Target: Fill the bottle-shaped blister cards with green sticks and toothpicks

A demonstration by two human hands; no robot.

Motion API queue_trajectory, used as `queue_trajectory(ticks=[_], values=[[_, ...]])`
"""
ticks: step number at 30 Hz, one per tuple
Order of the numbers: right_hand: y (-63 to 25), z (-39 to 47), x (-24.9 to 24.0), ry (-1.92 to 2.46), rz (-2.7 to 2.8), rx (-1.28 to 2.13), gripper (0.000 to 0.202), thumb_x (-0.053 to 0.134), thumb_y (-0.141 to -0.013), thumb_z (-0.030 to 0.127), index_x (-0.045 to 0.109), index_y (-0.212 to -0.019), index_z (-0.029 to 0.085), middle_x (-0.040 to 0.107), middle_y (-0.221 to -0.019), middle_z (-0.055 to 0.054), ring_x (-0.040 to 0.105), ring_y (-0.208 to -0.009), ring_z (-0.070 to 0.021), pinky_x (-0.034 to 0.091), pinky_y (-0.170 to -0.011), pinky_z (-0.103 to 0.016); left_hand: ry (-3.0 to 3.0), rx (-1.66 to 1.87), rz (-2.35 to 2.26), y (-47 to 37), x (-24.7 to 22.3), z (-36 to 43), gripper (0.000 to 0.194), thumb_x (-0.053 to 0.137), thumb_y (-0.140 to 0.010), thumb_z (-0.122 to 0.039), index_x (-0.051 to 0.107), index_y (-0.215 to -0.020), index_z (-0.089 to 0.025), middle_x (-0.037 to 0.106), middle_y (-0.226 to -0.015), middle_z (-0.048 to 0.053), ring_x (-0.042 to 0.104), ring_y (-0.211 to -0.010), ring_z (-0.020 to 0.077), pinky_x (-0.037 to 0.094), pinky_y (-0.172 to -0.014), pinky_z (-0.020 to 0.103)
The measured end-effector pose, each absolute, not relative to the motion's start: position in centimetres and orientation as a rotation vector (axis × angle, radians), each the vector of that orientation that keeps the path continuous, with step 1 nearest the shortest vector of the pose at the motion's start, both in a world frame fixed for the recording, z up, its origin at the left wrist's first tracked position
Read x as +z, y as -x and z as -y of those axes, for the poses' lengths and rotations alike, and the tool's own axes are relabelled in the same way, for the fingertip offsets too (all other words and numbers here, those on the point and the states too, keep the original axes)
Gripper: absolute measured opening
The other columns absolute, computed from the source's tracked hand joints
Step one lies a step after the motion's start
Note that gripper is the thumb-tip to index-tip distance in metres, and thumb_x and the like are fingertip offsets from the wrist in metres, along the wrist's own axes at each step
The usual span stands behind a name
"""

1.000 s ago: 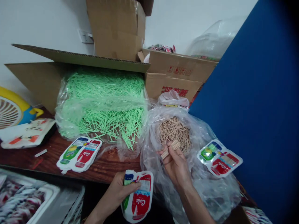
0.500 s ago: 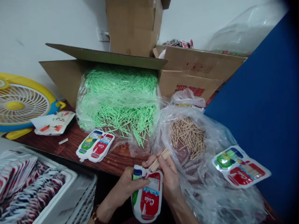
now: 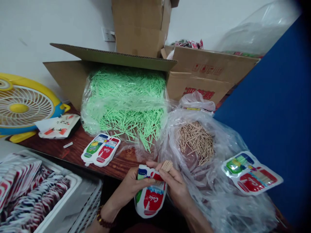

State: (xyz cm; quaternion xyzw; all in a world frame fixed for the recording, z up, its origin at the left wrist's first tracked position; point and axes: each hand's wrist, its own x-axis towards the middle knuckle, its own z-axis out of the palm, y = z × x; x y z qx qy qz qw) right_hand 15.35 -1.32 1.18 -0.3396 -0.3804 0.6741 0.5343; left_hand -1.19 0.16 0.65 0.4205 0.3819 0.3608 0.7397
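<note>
My left hand (image 3: 132, 186) is closed on a red, blue and green cola pouch (image 3: 153, 200), its thumb across the front near the top. Green sticks show through the pouch's left half. My right hand (image 3: 173, 183) pinches a bundle of brown sticks (image 3: 167, 166) at the pouch's top edge; the bundle's lower end is inside or behind the pouch's upper part. Beyond my right hand, loose brown sticks (image 3: 196, 140) lie in a clear plastic bag (image 3: 225, 142). Many green sticks (image 3: 128, 119) spill from a bag in an open cardboard box (image 3: 65, 77).
One flat pouch (image 3: 100, 150) lies on the dark wooden table (image 3: 82, 142); another pouch (image 3: 252, 173) rests on plastic at right. A white crate (image 3: 70, 191) of pouches stands at lower left, a yellow fan (image 3: 26, 106) behind it. A blue panel (image 3: 269, 106) borders the right.
The brown bundle has moved down into the pouch's top area, so less of it shows. The pouch and both hands have shifted slightly, and the view has moved a little.
</note>
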Motion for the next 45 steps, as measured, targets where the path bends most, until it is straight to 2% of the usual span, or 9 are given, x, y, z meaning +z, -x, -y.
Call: queue_trajectory(ticks=[4,6,14,20,24,28,34,40,45], values=[[-15.9,0.7,1.7,0.806,0.909,1.548,0.030,0.058,-0.089,0.029,0.054,-0.118,0.027,0.064,-0.122,-0.007,0.058,-0.115,-0.0248,0.045,-0.098,-0.045,-0.952,0.772,-0.829,1.2,0.9,-0.7,0.016,0.075,-0.074,-0.025,0.072,-0.082,-0.012,0.073,-0.074,0.001,0.063,-0.064,0.0136,0.047,-0.064,0.022],[-16.2,0.6,2.0,0.874,0.984,1.471,0.029,0.052,-0.092,0.032,0.054,-0.120,0.028,0.064,-0.122,-0.007,0.058,-0.114,-0.0243,0.046,-0.096,-0.043,-0.958,0.789,-0.826,1.1,0.8,-0.8,0.016,0.076,-0.074,-0.025,0.073,-0.082,-0.012,0.073,-0.074,0.001,0.062,-0.063,0.0131,0.047,-0.064,0.022],[-16.9,1.6,2.1,1.130,1.666,1.253,0.039,0.041,-0.097,0.033,0.048,-0.135,0.031,0.049,-0.141,-0.001,0.043,-0.130,-0.0194,0.029,-0.112,-0.037,-0.931,0.859,-0.761,1.0,0.3,-0.7,0.008,0.071,-0.079,-0.021,0.074,-0.081,-0.014,0.075,-0.076,0.001,0.064,-0.068,0.0132,0.049,-0.068,0.021],[-17.1,1.5,1.5,1.101,1.527,1.280,0.038,0.051,-0.093,0.031,0.051,-0.131,0.031,0.057,-0.131,-0.002,0.053,-0.119,-0.0190,0.039,-0.103,-0.033,-0.944,0.856,-0.771,1.0,0.6,-0.8,0.011,0.072,-0.078,-0.021,0.074,-0.086,-0.014,0.075,-0.078,0.001,0.064,-0.069,0.0135,0.048,-0.067,0.021],[-16.6,1.6,0.6,1.030,1.192,1.488,0.032,0.062,-0.086,0.028,0.058,-0.118,0.026,0.068,-0.107,-0.002,0.062,-0.097,-0.0175,0.049,-0.086,-0.030,-0.950,0.896,-0.838,1.1,0.6,-1.0,0.009,0.074,-0.075,-0.022,0.074,-0.078,-0.014,0.072,-0.069,-0.001,0.061,-0.062,0.0108,0.046,-0.061,0.018],[-16.2,1.7,0.2,0.929,1.016,1.676,0.024,0.071,-0.079,0.026,0.065,-0.101,0.019,0.069,-0.089,0.000,0.063,-0.081,-0.0145,0.050,-0.076,-0.026,-0.891,0.912,-0.888,1.2,0.3,-1.2,0.013,0.078,-0.071,-0.023,0.069,-0.073,-0.014,0.069,-0.066,-0.003,0.060,-0.059,0.0107,0.047,-0.058,0.019],[-15.7,1.1,0.3,0.948,0.903,1.655,0.025,0.075,-0.074,0.027,0.066,-0.096,0.018,0.071,-0.084,0.001,0.063,-0.074,-0.0132,0.050,-0.071,-0.025,-0.842,0.972,-0.885,1.4,0.5,-1.4,0.018,0.080,-0.069,-0.019,0.064,-0.074,-0.015,0.065,-0.066,-0.005,0.057,-0.059,0.0083,0.047,-0.059,0.017],[-14.8,1.1,0.1,0.934,0.859,1.717,0.035,0.079,-0.068,0.029,0.068,-0.100,0.019,0.073,-0.090,-0.002,0.066,-0.077,-0.0149,0.051,-0.075,-0.028,-0.842,0.997,-0.901,1.6,0.2,-1.5,0.013,0.074,-0.075,-0.025,0.067,-0.074,-0.013,0.068,-0.068,-0.001,0.058,-0.060,0.0105,0.047,-0.059,0.020],[-14.4,1.5,-0.5,0.971,0.881,1.701,0.025,0.077,-0.069,0.027,0.071,-0.091,0.016,0.073,-0.084,-0.002,0.066,-0.071,-0.0153,0.051,-0.069,-0.027,-0.866,1.050,-0.897,1.9,0.2,-1.3,0.011,0.074,-0.075,-0.023,0.067,-0.077,-0.015,0.067,-0.071,-0.003,0.058,-0.064,0.0106,0.047,-0.064,0.020]])
